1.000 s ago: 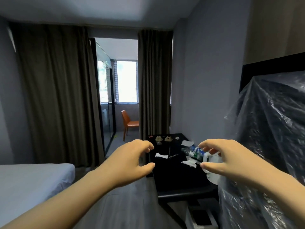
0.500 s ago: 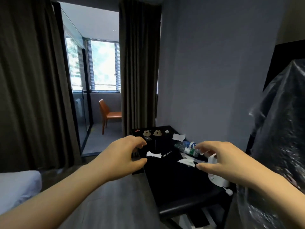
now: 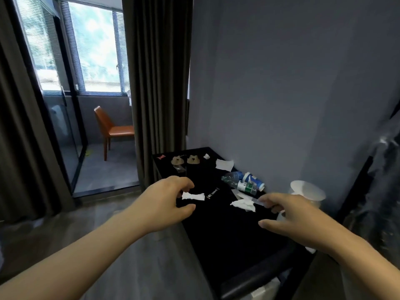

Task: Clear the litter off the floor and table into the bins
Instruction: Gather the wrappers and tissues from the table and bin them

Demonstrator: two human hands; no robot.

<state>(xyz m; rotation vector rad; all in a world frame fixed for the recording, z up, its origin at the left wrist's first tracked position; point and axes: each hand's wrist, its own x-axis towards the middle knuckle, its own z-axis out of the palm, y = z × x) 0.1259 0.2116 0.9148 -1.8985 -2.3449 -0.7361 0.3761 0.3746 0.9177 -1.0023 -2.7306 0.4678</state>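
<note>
Two plastic bottles (image 3: 240, 181) lie on their sides on the black counter (image 3: 227, 234), close to the wall. I cannot tell what is inside them. The left hand (image 3: 171, 202) hangs just beside a small white tissue (image 3: 193, 196), fingers loosely bent, holding nothing. The right hand (image 3: 287, 215) is stretched out near a crumpled tissue (image 3: 243, 205), fingers spread, holding nothing.

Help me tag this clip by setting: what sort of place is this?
Likely a hotel or guest room: floor-length dark curtains, a glass door onto a balcony with an orange chair, and a black table against the wall strewn with crumpled tissues and plastic bottles.
</note>
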